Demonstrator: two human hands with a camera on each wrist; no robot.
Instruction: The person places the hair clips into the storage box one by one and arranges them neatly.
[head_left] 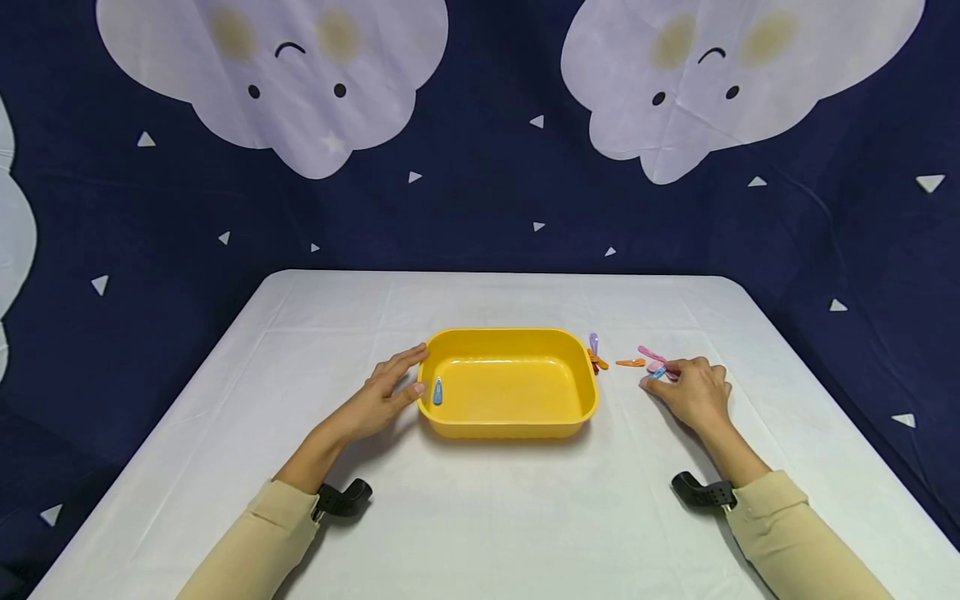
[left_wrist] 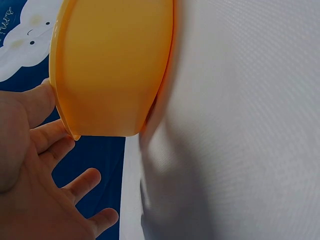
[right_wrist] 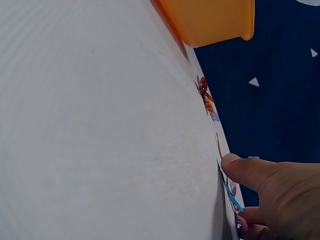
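A yellow plastic basin [head_left: 507, 429] stands on the white table. My left hand [head_left: 386, 392] rests at its left end, thumb and fingertips on the rim, the other fingers spread in the left wrist view. Inside the basin, near that end, lies a blue snap hair clip [head_left: 438, 392]. To the right of the basin, my right hand [head_left: 697, 392] is low over a small group of hair clips. Its thumb and forefinger pinch another blue hair clip [head_left: 657, 373]. Beside those fingertips are a pink hair clip [head_left: 651, 353] and other pinkish clips, partly hidden by the hand.
An orange hair clip [head_left: 631, 362] lies between basin and right hand. Against the basin's right end are a purple clip [head_left: 594, 342] and several orange and dark red ones. Behind the white-covered table [head_left: 495, 508] hangs a dark blue cloth [head_left: 480, 217] with clouds.
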